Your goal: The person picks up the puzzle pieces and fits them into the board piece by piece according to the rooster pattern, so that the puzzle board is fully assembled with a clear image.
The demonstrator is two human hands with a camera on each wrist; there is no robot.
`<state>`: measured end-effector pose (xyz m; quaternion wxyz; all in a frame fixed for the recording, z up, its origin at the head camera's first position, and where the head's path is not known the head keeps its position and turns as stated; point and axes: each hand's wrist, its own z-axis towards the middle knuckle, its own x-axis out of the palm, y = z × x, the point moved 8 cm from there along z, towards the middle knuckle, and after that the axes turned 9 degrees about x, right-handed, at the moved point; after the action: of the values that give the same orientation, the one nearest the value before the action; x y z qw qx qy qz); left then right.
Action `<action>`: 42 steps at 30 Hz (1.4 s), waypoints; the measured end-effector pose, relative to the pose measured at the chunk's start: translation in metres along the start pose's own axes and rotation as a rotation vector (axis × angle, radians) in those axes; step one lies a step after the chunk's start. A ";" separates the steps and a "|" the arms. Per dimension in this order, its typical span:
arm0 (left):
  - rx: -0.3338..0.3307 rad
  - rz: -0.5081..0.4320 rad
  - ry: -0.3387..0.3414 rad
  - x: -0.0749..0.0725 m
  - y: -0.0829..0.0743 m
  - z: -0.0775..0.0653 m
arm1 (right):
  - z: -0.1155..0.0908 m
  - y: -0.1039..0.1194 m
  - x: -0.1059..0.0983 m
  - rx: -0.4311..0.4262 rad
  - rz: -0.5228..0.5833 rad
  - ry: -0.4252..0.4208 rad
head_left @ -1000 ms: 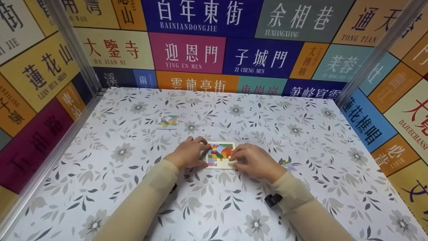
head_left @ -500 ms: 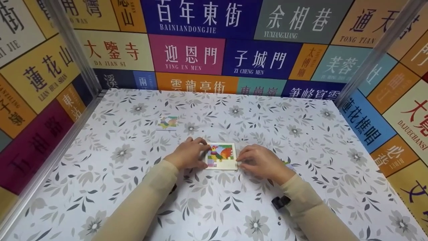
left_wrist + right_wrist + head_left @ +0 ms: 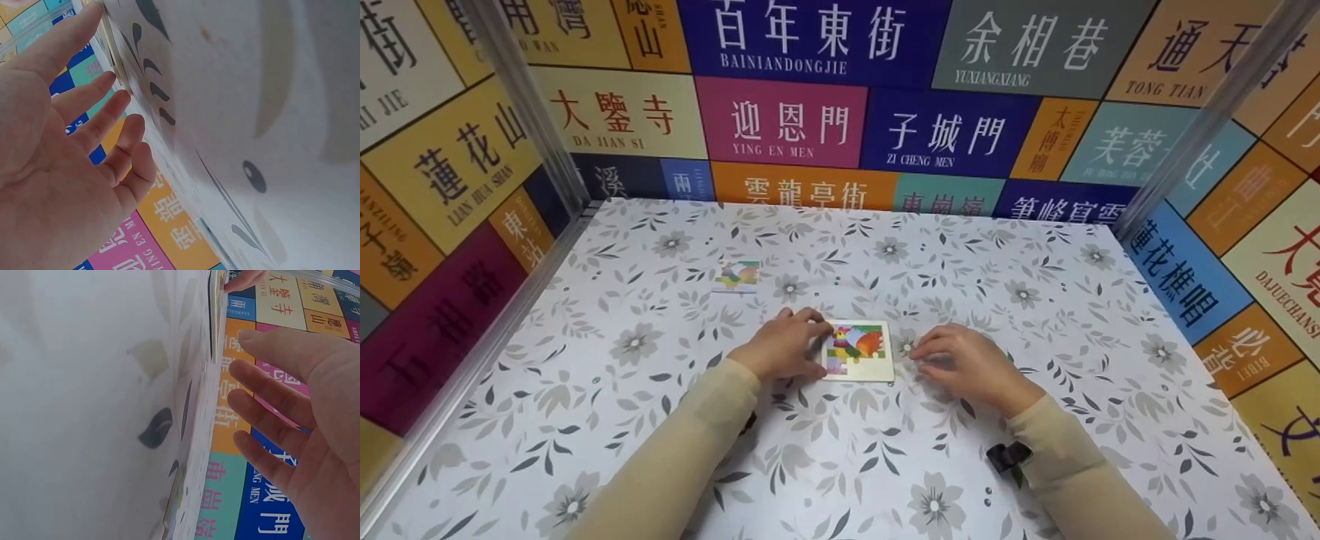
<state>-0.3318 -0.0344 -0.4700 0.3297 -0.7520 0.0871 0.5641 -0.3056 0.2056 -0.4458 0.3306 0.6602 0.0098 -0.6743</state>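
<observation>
A small jigsaw puzzle [image 3: 859,351] in a pale frame lies flat on the table, showing a colourful rooster with a bare cream area at its lower right. My left hand [image 3: 784,343] touches the frame's left side, thumb near the front corner and fingers further back. In the left wrist view its fingers lie loosely against the frame's edge [image 3: 115,53]. To the right of the puzzle and apart from it, my right hand [image 3: 971,364] hovers over the tabletop. The right wrist view shows that hand's fingers [image 3: 264,413] spread and holding nothing.
Back left on the flower-patterned tabletop [image 3: 840,465] lies a loose picture piece [image 3: 737,276]. Another thin piece [image 3: 173,503] lies near my right hand, mostly hidden behind it in the head view. Panels with Chinese lettering [image 3: 780,120] enclose the table's back and sides.
My right hand has drawn away from the puzzle's right edge toward the right, now covering the loose piece there. The left hand and the puzzle have stayed in place.
</observation>
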 end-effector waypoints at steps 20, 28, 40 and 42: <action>0.038 0.031 -0.013 0.003 -0.001 -0.001 | -0.019 -0.033 -0.015 0.094 -0.051 -0.005; 0.015 0.007 -0.002 0.003 0.000 -0.001 | -0.024 -0.043 -0.022 0.142 -0.033 0.001; -0.004 0.015 0.011 0.001 -0.002 0.001 | -0.036 -0.061 -0.037 0.139 -0.027 0.042; -0.001 0.016 0.012 0.001 -0.002 0.001 | -0.038 -0.064 -0.037 0.155 -0.037 0.054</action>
<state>-0.3315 -0.0321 -0.4708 0.3245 -0.7546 0.0947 0.5623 -0.3050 0.2887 -0.4443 0.2659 0.7015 -0.0214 -0.6609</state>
